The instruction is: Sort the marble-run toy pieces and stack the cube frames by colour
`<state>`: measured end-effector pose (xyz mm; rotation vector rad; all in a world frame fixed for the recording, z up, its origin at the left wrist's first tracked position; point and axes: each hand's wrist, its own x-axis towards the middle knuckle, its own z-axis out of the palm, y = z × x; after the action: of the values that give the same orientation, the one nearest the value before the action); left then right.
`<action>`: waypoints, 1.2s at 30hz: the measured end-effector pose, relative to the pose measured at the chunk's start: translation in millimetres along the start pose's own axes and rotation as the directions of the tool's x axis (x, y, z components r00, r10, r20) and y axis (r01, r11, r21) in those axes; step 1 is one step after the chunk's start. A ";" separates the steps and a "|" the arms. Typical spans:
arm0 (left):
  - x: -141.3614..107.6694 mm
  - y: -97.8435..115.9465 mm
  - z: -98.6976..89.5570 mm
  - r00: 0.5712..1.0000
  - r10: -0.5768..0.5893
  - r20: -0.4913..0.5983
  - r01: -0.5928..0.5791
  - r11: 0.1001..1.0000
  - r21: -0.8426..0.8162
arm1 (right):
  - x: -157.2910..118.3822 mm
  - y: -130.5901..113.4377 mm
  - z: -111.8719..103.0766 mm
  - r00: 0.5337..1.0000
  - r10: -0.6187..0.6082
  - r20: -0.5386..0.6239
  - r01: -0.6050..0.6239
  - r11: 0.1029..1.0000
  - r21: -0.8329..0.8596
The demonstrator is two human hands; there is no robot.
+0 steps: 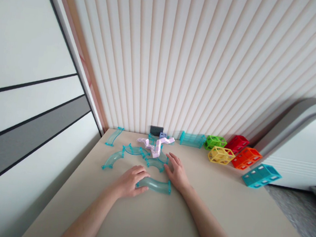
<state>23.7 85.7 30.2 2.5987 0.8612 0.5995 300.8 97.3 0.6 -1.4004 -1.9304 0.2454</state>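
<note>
A translucent teal track piece (155, 185) lies near the middle of the table, its left end under the fingers of my left hand (131, 182). That hand is closed round this end, thumb below and fingers above. My right hand (177, 172) rests with fingers apart, beside the right end of a curved teal piece (155, 164). Behind the hands, more curved teal pieces (134, 150) form a wavy line with a left arc (113, 159). A pink-and-white faceted piece (157, 148) lies on or just behind them.
A teal strip (114, 136) lies at the table's back left. Along the back are a black block (156, 130) and stacked teal tracks (192, 139). Green (215, 142), yellow (220, 155), red (237, 144), orange (246, 158) and teal (261, 175) frames stand right on the table (148, 222).
</note>
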 end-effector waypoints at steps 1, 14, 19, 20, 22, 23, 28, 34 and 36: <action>-0.1 -0.2 0.6 1.000 0.002 0.000 -0.002 1.000 -0.004 | 2.1 0.7 1.2 1.000 0.001 0.002 -0.001 1.000 0.018; -1.3 -0.4 4.5 0.999 -0.029 0.026 0.029 0.999 -0.014 | -0.9 3.8 -0.3 0.986 0.093 -0.138 -0.062 0.975 0.214; -1.7 -1.5 6.1 0.999 -0.038 0.029 0.038 0.999 0.006 | -2.8 0.9 -1.7 0.986 0.088 -0.139 -0.058 0.977 0.206; -1.7 -1.4 6.1 0.999 -0.040 0.033 0.039 0.999 0.014 | -3.0 0.3 -2.1 0.987 0.083 -0.136 -0.056 0.979 0.196; -1.6 -0.7 5.8 0.998 -0.041 0.036 0.040 0.999 0.034 | -3.2 0.1 -2.7 0.989 0.083 -0.124 -0.060 0.982 0.179; -1.5 -0.1 5.5 0.998 -0.041 0.036 0.039 0.998 0.045 | -3.4 0.5 -2.6 0.990 0.085 -0.115 -0.065 0.983 0.170; -1.7 3.1 5.8 0.999 -0.022 0.025 0.020 0.995 0.094 | -4.5 6.0 -0.1 0.995 0.084 -0.062 -0.076 0.990 0.116; -4.1 -5.0 -3.5 0.993 0.107 -0.049 -0.098 0.983 0.157 | -5.7 7.1 1.0 0.995 0.068 -0.078 -0.061 0.995 0.085; -5.8 -20.4 -16.9 0.975 0.117 -0.190 -0.076 0.975 0.210 | -7.9 6.0 -0.9 0.993 0.070 -0.100 -0.063 0.995 0.078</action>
<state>1.4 100.6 34.1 2.8126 0.9017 0.8565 306.9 92.5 -5.4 -1.4021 -1.7754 0.2695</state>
